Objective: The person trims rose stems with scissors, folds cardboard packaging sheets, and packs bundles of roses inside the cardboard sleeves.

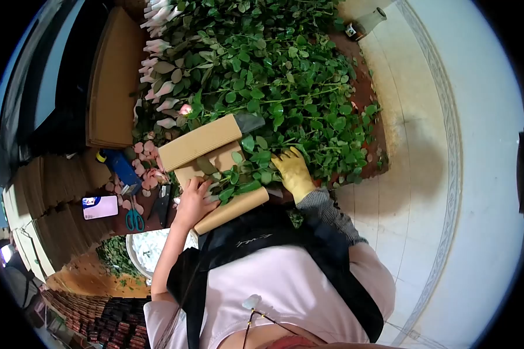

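Note:
A sheet of brown cardboard (233, 210) lies partly folded at the table's front edge, with leafy green stems (247, 176) across its middle. My bare left hand (193, 200) rests at the left end of the cardboard, fingers apart and reaching over its edge beside the leaves. On the right, my right hand (294, 173), in a yellow glove, touches the leafy stems, its fingers partly among the leaves. What lies under its fingertips is hidden. Behind the cardboard is a large pile of leafy stems (273, 87), with wrapped pale pink flower heads (164, 90) along its left side.
Pink petals (148, 166), a blue box (122, 168), teal scissors (135, 220), a black tool (163, 203) and a lit phone (100, 207) lie at left. Cardboard stacks (64, 180) stand farther left. A white-filled tub (151, 247) is below; a glass bottle (367, 24) is back right.

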The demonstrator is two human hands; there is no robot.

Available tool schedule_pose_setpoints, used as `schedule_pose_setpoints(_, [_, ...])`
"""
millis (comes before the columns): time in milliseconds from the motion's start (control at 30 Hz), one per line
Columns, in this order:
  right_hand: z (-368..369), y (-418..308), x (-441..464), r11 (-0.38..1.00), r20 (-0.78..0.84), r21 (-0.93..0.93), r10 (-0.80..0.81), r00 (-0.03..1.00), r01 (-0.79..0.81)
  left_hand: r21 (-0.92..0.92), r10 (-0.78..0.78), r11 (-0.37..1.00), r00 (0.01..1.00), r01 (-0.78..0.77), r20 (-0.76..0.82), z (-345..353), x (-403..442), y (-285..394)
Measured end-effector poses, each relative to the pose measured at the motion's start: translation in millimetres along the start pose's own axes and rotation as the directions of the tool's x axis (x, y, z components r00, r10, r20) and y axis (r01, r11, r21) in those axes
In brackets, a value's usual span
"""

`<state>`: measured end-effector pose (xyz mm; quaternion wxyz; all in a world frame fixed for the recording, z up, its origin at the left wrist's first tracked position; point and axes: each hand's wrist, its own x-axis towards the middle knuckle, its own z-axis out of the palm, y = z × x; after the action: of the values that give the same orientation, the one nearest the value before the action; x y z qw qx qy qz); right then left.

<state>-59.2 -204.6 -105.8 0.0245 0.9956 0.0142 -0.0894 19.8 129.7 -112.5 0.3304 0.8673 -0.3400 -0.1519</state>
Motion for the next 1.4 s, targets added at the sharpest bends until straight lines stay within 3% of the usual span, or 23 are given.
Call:
schedule_pose_setpoints(33, [-15,-2,2,0.997,0.08,0.065,0.032,0.996,-0.037,-0.038,0.001,0.999,1.0,-0.001,0.011,0,0,-1])
schedule_pose_setpoints(100, [-44,-11,-4,0.997,-0.103,0.058,0.046,0.994,-0.04,-0.072,0.003,0.997,1.0,-0.003,-0.003,-2,-1,-1])
schedule_pose_setpoints(200, [-79,-25,-3,0.995,-0.08,-0.064,0.076,0.994,-0.082,-0.147,0.02,0.989,0.999,-0.024,-0.028,-3,-2,-4])
schedule_pose_setpoints(233, [-63,-21,-2,0.997,-0.199,0.056,0.055,0.978,-0.045,-0.091,0.04,0.995,0.998,-0.044,-0.038,-5,-2,-5])
schedule_pose_setpoints(300, [-22,-13,-5,0.998,-0.136,0.041,-0.043,0.99,0.049,0.034,0.017,0.999,1.0,-0.018,0.011,-20,-1,2])
schedule_pose_setpoints(367, [52,4,-21,0.949,-0.075,0.286,-0.113,0.991,0.13,0.022,0.044,0.999,0.999,-0.044,-0.031,-18,-7,-1])
schedule_pose_setpoints(433, [39,15,-9,0.925,0.106,0.373,-0.117,0.987,0.069,-0.033,0.016,0.999,0.999,-0.017,-0.027,-14,-11,0])
schedule_pose_setpoints(500, [-25,33,16,0.846,0.343,0.533,-0.212,0.915,-0.004,-0.123,0.007,0.992,1.0,-0.011,-0.03,-13,-11,-2])
schedule_pose_setpoints(567, [-62,46,37,0.795,0.268,0.606,-0.232,0.935,0.024,-0.173,-0.001,0.985,0.999,-0.005,-0.036,-6,-13,-12])
schedule_pose_setpoints(700, [-84,42,116,0.85,-0.081,0.526,0.025,0.996,0.021,-0.113,-0.035,0.993,0.999,0.033,-0.016,-12,-10,0])
schedule_pose_setpoints(767, [-54,42,151,0.986,-0.354,0.12,-0.069,0.933,0.119,-0.084,-0.032,0.996,0.999,0.032,0.007,-14,-7,2])
schedule_pose_setpoints(833, [-27,41,174,0.996,-0.201,-0.04,-0.081,0.976,0.074,-0.065,-0.024,0.998,1.0,0.024,-0.001,-14,-8,2])
schedule_pose_setpoints(900, [-18,52,187,0.995,-0.33,-0.037,-0.1,0.939,0.092,-0.103,-0.058,0.993,0.998,0.058,0.002,-12,-6,-1])
schedule_pose_setpoints(933, [-40,46,188,0.996,-0.461,0.074,-0.011,0.887,0.051,-0.098,-0.08,0.992,0.997,0.08,0.009,-13,-5,1])
schedule_pose_setpoints(1000, [-98,41,164,0.997,-0.598,0.079,0.065,0.799,-0.022,-0.106,-0.078,0.992,0.997,0.074,-0.025,-11,-7,1])
schedule_pose_setpoints(1033, [-118,43,155,0.997,-0.758,0.011,-0.045,0.651,0.081,-0.106,-0.063,0.993,0.997,0.058,-0.047,-10,-8,1])
schedule_pose_setpoints(1100, [-135,57,138,0.942,-0.752,0.21,-0.015,0.659,0.261,-0.157,-0.07,0.985,0.997,0.066,-0.021,-15,-6,0])
schedule_pose_setpoints(1167, [-149,59,101,0.96,-0.705,0.194,-0.008,0.709,0.203,-0.046,-0.016,0.999,0.993,0.011,-0.113,-25,-5,7])
schedule_pose_setpoints(1200, [-167,48,93,0.922,-0.602,0.327,0.036,0.798,0.205,-0.028,-0.022,0.999,0.99,0.018,-0.142,-37,-3,14])
schedule_pose_setpoints(1233, [-185,38,84,0.874,-0.487,0.453,0.079,0.87,0.175,-0.099,-0.046,0.995,0.978,0.026,-0.202,-51,1,25])
schedule_pose_setpoints(1300, [-176,51,69,0.904,-0.392,0.351,-0.093,0.915,0.242,-0.425,-0.192,0.901,0.957,0.084,-0.218,-83,11,48])
schedule_pose_setpoints(1367, [-149,37,60,0.949,-0.523,0.192,-0.116,0.845,0.249,-0.746,-0.196,0.654,0.925,-0.125,-0.327,-96,16,63])
schedule_pose_setpoints(1400, [-139,33,54,0.971,-0.526,0.072,-0.155,0.836,0.226,-0.746,-0.123,0.64,0.934,-0.184,-0.336,-104,21,73])
